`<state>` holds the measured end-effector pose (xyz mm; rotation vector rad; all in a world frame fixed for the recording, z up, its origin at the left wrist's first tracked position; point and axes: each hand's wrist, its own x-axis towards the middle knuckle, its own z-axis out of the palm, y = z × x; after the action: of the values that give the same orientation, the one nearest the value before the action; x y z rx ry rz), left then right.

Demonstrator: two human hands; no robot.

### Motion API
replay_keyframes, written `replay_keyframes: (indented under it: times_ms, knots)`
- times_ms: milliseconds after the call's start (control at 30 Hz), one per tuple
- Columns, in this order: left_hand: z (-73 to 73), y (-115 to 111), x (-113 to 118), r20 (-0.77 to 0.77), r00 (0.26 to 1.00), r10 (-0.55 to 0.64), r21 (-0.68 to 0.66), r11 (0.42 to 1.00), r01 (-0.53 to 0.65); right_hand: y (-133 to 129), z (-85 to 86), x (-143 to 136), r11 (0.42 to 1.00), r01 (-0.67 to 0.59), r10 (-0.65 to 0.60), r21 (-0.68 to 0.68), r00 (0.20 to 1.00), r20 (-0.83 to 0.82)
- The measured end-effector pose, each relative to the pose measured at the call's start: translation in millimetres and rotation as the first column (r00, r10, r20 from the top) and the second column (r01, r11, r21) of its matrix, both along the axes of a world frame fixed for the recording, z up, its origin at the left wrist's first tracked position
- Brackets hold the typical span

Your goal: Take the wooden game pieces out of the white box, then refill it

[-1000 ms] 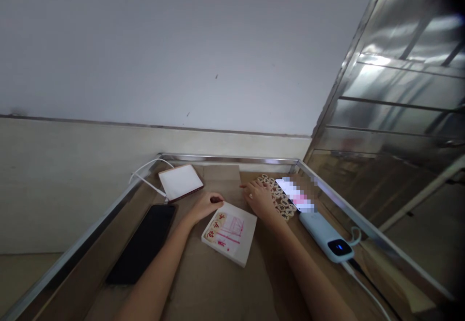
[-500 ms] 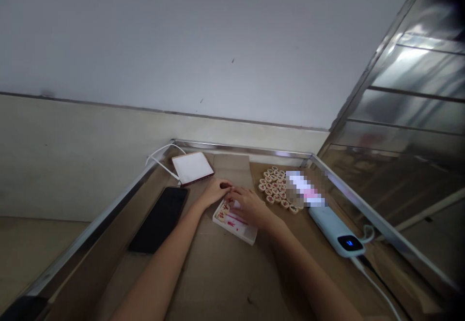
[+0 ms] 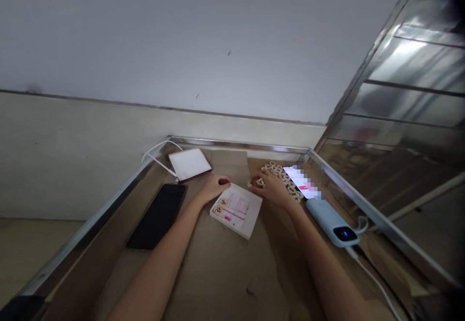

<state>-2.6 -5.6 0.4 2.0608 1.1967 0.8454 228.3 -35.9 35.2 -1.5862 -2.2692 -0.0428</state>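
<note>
A shallow white box (image 3: 242, 218) with pink markings lies tilted on the cardboard between my arms. A few round xiangqi pieces (image 3: 218, 209) with red characters rest along its left side. My left hand (image 3: 213, 188) is curled at the far left corner of the box, thumb and fingers closed on its edge. Over the near left side of a cluster of xiangqi pieces (image 3: 290, 189), my right hand (image 3: 273, 188) bends its fingers round a pale piece (image 3: 260, 182). Part of the cluster is hidden under that hand.
A black phone (image 3: 158, 217) lies left of my left forearm. Behind it is a white-topped square device (image 3: 191, 164) with a white cable. On the right are a lit phone (image 3: 300, 181) and a light blue power bank (image 3: 329, 220) with cables. A metal rim (image 3: 240, 145) borders the table.
My right hand has moved from above the white box rightward to the xiangqi cluster, uncovering the box's top. My left hand stays at the box's corner. The view has shifted slightly.
</note>
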Motion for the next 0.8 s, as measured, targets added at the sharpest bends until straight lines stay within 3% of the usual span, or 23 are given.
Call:
replay_keyframes:
  times_ms: [100, 200, 333, 500, 633, 733, 800]
  knots:
    - [2.7, -2, 0, -0.018, 1.000, 0.010, -0.005, 1.000, -0.010, 8, -12.4, 20, 0.997, -0.030, 0.036, -0.071, 0.997, 0.073]
    - [3.3, -3, 0, -0.017, 1.000, 0.002, 0.001, 1.000, -0.002, 11, -17.8, 22, 0.996, -0.044, 0.049, -0.071, 0.996, 0.069]
    - [2.6, -3, 0, -0.016, 1.000, -0.002, 0.021, 1.000, 0.002, 8, -14.0, 13, 0.993, -0.092, 0.098, -0.075, 0.992, 0.081]
    - [3.9, -4, 1, -0.006, 1.000, 0.027, 0.012, 1.000, -0.027, 5, -3.4, 14, 0.996, -0.068, 0.072, -0.054, 0.995, 0.070]
    - [3.9, -4, 2, 0.006, 0.999, 0.034, 0.019, 0.999, -0.035, -6, 9.6, -4, 0.966, -0.244, 0.231, -0.088, 0.963, -0.139]
    - [2.6, -2, 3, 0.002, 0.999, 0.039, 0.034, 0.999, -0.039, -21, 10.5, -34, 0.873, -0.449, 0.417, -0.192, 0.890, -0.184]
    - [1.5, -1, 2, -0.021, 0.998, 0.051, 0.049, 0.998, -0.050, -30, 5.3, -52, 0.835, -0.500, 0.467, -0.230, 0.865, -0.185]
